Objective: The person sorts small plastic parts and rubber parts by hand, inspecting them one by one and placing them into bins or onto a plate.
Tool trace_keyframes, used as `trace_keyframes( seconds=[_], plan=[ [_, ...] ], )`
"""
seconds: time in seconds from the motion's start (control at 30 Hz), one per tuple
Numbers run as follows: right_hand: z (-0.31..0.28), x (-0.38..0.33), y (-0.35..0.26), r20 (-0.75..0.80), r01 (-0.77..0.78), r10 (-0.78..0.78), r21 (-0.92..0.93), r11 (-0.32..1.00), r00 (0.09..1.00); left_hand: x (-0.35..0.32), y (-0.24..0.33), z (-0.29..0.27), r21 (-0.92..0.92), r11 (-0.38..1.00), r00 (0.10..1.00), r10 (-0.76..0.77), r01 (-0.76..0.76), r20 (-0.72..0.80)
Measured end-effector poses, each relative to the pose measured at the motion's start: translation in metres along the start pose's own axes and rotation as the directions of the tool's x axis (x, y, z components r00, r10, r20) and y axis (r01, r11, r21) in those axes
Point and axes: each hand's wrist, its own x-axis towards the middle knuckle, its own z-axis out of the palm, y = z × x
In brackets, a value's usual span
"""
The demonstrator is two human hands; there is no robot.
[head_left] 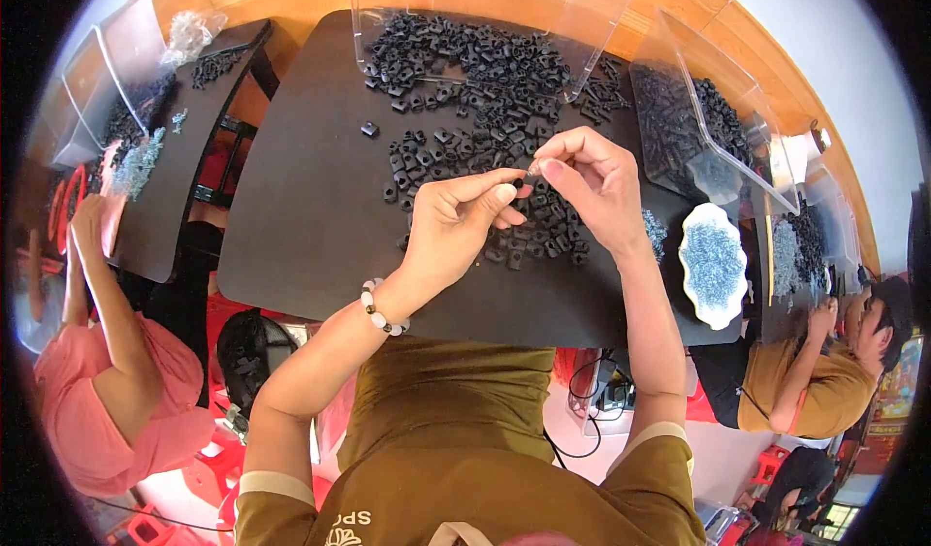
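My left hand (454, 218), with a beaded bracelet on its wrist, pinches a small black plastic piece (520, 185) between thumb and fingertips. Close against it, my right hand (593, 182) has thumb and forefinger pressed together at the top of that piece; whatever they hold is too small to name. Under both hands spreads a loose heap of similar black pieces (427, 163) on the dark table (301, 177). To the right of my right forearm stands a white scalloped dish (716, 319) full of tiny bluish clear pieces (713, 260).
A clear plastic bin (357, 42) lies at the far edge, black pieces spilling from it. Another clear bin (713, 144) with black parts stands far right. More bluish pieces (654, 234) lie beside the dish. People in pink (136, 401) and brown (805, 381) sit at either side.
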Motion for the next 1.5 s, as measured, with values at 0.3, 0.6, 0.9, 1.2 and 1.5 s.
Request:
trace_keyframes(
  seconds=[0.3, 0.6, 0.9, 1.2, 1.5],
  plan=[
    [0.009, -0.005, -0.013, 0.037, 0.04, -0.041, 0.011, 0.999, 0.998, -0.001, -0.003, -0.001, -0.028, 0.997, 0.997, 0.074, -0.074, 0.002],
    [0.009, -0.003, -0.012, 0.025, 0.259, -0.264, -0.306, 0.916, 0.964, 0.001, -0.007, -0.004, -0.066, 0.997, 0.999, 0.031, -0.029, 0.029],
    [0.0, 0.001, -0.013, 0.224, 0.544, -0.503, -0.477, 0.691, 0.835, 0.001, -0.005, -0.006, -0.214, 0.975, 0.997, -0.037, 0.05, 0.067],
    [-0.015, 0.001, -0.013, 0.134, 0.305, -0.275, -0.494, 0.814, 0.952, 0.002, -0.001, -0.005, -0.137, 0.99, 0.998, -0.026, 0.034, 0.056],
    [-0.028, -0.002, -0.011, 0.355, 0.231, -0.017, -0.57, 0.789, 0.935, 0.004, -0.004, -0.007, -0.013, 0.994, 0.959, 0.101, -0.108, -0.265]
  ],
)
